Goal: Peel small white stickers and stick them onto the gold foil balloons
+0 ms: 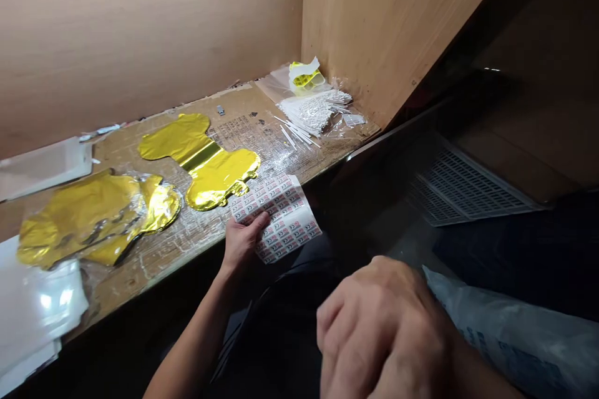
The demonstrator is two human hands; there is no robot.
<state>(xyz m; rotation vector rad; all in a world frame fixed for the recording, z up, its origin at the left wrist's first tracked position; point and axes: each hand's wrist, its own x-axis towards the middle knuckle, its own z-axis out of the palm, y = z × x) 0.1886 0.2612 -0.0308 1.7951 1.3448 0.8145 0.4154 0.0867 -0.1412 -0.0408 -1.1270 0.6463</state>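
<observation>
Legend: a sheet of printed labels (281, 218), white with rows of small red-and-black marks, lies at the front edge of the table (255, 118) and projects past it. The left hand (242, 240) grips the sheet's lower-left edge, its fingers (253, 224) closed across the printed face. The right hand (379, 330) appears nearer the camera, low and to the right, well apart from the sheet. It is blurred; its fingers (337, 330) look loosely curled, but whether they are closed or hold anything cannot be determined. Just beside it lies a pale plastic sack (510, 336).

Just beyond the sheet, a flat gold foil balloon (201, 159) with a dark central band lies on the table, its lower lobe almost touching the sheet. To the left is a crumpled heap of gold foil balloons (88, 224) under clear plastic. Farther left are a stack of white sheets (37, 305) and a flat pale panel (44, 168).

Toward the far corner lies a bundle of white sticks (311, 113) on clear plastic, with loose sticks (292, 134) fanned out in front. Behind it is a yellow-and-white packet (304, 78). A tan wall (140, 31) and a wooden side panel (374, 19) meet at this corner, and a dark slatted grille (468, 187) shows at right.
</observation>
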